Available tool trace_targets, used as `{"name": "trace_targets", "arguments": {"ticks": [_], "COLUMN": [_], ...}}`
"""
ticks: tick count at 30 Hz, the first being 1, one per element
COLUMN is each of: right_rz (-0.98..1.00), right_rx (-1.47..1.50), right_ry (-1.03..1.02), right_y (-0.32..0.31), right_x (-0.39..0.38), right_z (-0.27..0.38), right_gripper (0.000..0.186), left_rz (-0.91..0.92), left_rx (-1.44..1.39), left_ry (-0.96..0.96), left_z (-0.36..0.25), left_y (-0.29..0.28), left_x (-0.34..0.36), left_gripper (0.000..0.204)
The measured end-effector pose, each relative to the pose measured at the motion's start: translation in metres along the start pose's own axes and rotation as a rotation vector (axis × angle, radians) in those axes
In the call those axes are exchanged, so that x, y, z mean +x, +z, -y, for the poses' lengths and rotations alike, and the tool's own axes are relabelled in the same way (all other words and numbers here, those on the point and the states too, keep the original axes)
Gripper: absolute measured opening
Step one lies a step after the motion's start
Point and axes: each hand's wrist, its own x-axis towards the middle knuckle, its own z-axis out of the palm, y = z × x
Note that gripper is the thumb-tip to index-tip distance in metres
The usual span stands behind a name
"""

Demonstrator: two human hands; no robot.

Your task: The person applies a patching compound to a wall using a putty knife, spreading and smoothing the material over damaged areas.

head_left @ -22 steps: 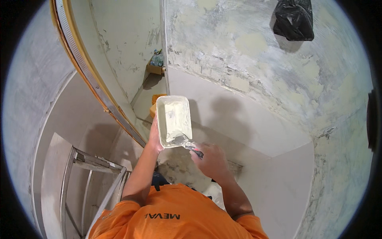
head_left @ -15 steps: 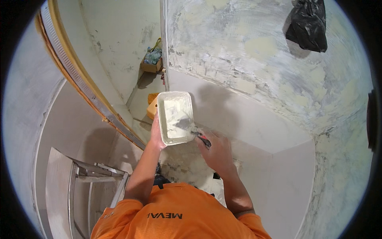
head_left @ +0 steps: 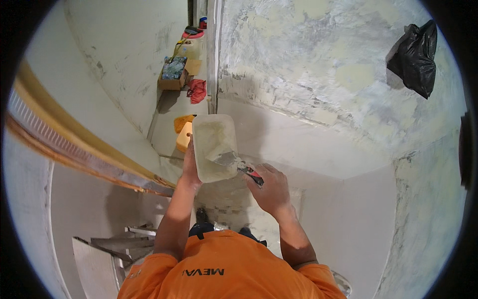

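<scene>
In the head view, a pale plastic tub (head_left: 214,117) is up in the air, a little toward 9 o'clock from the middle, and the left hand (head_left: 191,167) holds its 8 o'clock side, with most fingers hidden. At the tub's 4 o'clock, the right hand (head_left: 270,185) is closed around the handle of a putty knife (head_left: 241,167), whose blade is over the tub's inside. From the tub, a cardboard box (head_left: 172,84) is at 11 o'clock and a black plastic bag (head_left: 416,60) at 2 o'clock.
</scene>
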Motion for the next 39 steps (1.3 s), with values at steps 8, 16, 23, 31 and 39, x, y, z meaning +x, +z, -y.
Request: {"name": "trace_targets", "arguments": {"ticks": [8, 16, 23, 31, 39], "right_rz": [-0.037, -0.242, -0.184, -0.174, -0.354], "right_rx": [0.029, 0.005, 0.031, -0.015, -0.166], "right_ry": [0.023, 0.011, 0.027, 0.011, 0.114], "right_y": [0.020, 0.001, -0.019, -0.016, -0.041], "right_x": [-0.008, -0.012, -0.010, -0.010, -0.016], "right_z": [-0.007, -0.044, -0.059, -0.064, -0.071], "right_gripper": [0.037, 0.031, 0.030, 0.030, 0.029], "left_rz": [0.212, 0.088, 0.072, 0.139, 0.312], "left_rx": [1.113, 0.155, -0.144, -0.056, -0.089], "left_ry": [0.391, -0.087, -0.262, -0.222, -0.413], "left_z": [0.008, 0.043, 0.051, 0.076, 0.106], "left_y": [-0.024, 0.020, 0.021, 0.004, 0.048], "left_x": [0.047, 0.064, 0.068, 0.074, 0.097], "left_gripper": [0.057, 0.052, 0.055, 0.053, 0.057]}}
